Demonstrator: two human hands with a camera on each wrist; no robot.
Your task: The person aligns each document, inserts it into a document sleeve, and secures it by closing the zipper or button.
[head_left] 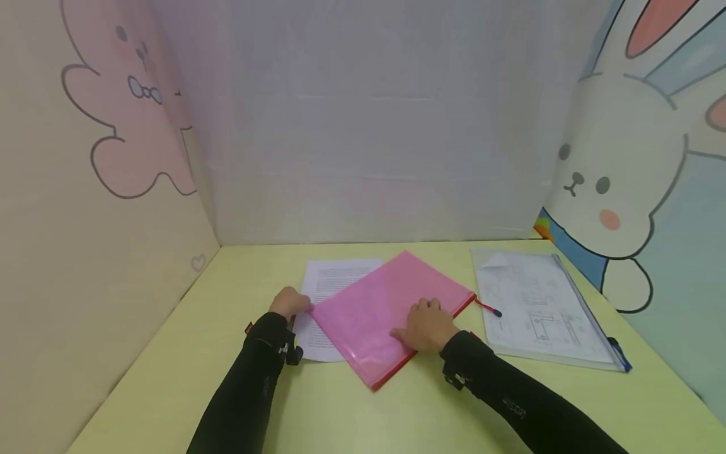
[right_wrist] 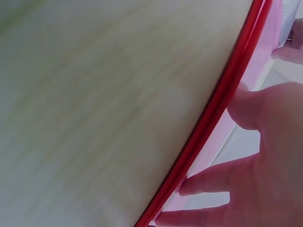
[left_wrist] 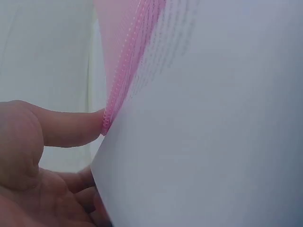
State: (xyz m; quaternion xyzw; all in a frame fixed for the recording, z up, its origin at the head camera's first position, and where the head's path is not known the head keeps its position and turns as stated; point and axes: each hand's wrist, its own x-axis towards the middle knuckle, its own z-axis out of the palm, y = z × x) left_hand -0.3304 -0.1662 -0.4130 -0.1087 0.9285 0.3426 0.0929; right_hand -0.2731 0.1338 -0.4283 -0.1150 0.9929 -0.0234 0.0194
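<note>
The left hand pinches the left corner of a pink pouch, which lies on a printed sheet on the table. The right hand presses flat, fingers spread, on the pouch. A clear folder lies right.

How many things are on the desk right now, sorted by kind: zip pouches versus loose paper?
Zip pouches: 2, the pink pouch under both hands and the clear pouch with drawings inside, off to the right.
Loose printed sheets: 1, the printed sheet partly under the pink pouch by the left hand.
Total: 3
</note>
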